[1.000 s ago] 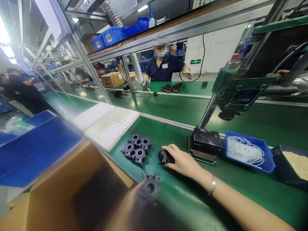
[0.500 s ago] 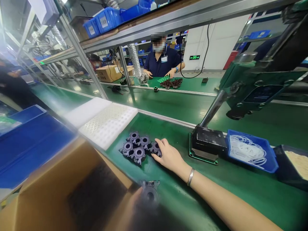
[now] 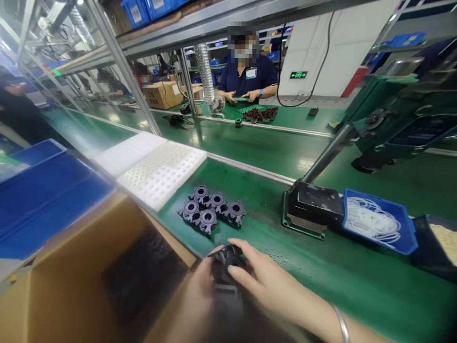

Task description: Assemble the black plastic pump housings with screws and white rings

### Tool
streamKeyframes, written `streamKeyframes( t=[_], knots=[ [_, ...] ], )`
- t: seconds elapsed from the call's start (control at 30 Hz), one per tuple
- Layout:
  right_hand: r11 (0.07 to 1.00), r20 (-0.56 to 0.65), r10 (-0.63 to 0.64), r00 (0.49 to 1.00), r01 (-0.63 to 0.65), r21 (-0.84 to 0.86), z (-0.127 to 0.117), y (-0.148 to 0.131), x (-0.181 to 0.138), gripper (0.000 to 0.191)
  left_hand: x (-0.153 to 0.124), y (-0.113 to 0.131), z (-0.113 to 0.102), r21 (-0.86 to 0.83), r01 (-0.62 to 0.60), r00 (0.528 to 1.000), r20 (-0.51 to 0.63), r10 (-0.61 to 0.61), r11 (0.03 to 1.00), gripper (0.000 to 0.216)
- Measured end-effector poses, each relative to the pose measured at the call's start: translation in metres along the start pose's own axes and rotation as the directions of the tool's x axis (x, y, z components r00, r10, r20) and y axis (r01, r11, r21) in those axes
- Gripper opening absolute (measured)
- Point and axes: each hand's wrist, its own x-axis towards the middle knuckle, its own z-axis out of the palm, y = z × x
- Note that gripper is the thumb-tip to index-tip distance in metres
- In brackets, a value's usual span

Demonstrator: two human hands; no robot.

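In front of me, low in the head view, a black housing with a round centre point(image 3: 222, 263) is held between both hands. My left hand point(image 3: 200, 282), partly blurred, is closed on its left side. My right hand point(image 3: 266, 276) grips the right side, its thumb against the round centre and its fingers over the far edge. Just beyond the hands, several similar black housings with ring-shaped tops point(image 3: 208, 218) stand grouped on the green bench point(image 3: 260, 209), apart from my fingers.
An open cardboard box point(image 3: 82, 267) stands at left, beside blue bins point(image 3: 50, 200). White foam trays point(image 3: 160, 171) lie beyond it. To the right are a green press point(image 3: 314, 205), a blue tray of white rings point(image 3: 410, 238) and a dark bin point(image 3: 428, 247). Someone works across the line.
My right hand has left the rightmost grouped housing and come back toward me, onto the housing in my left hand. That housing now tilts differently. The camera view has shifted slightly.
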Motion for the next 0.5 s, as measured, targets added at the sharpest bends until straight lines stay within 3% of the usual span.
streamKeyframes(
  t=[0.1,0.2,0.33,0.4,0.5],
  knots=[
    [0.993,-0.007,0.006,1.000,-0.005,0.121,0.008,0.006,0.003,0.048,-0.008,0.002,0.010,0.137,-0.084,0.996,0.020,0.082,0.987,0.062],
    [0.985,-0.058,-0.031,0.998,0.040,0.168,0.009,0.015,0.010,0.032,-0.012,-0.002,0.013,0.217,-0.135,0.991,0.044,0.129,0.967,0.059],
    [0.991,-0.210,-0.107,0.972,0.121,0.057,0.000,0.023,0.017,0.037,-0.013,-0.010,-0.002,0.154,-0.142,0.987,0.091,0.129,0.978,0.054],
    [0.968,-0.158,-0.241,0.958,0.224,-0.114,-0.007,0.023,0.019,0.045,-0.014,-0.011,-0.016,0.110,-0.140,0.988,0.079,0.132,0.984,0.052],
    [0.802,0.080,-0.448,0.890,0.440,-0.403,-0.012,0.018,0.025,0.040,-0.017,-0.007,-0.040,0.163,-0.122,0.990,-0.047,0.131,0.979,0.047]
  ],
)
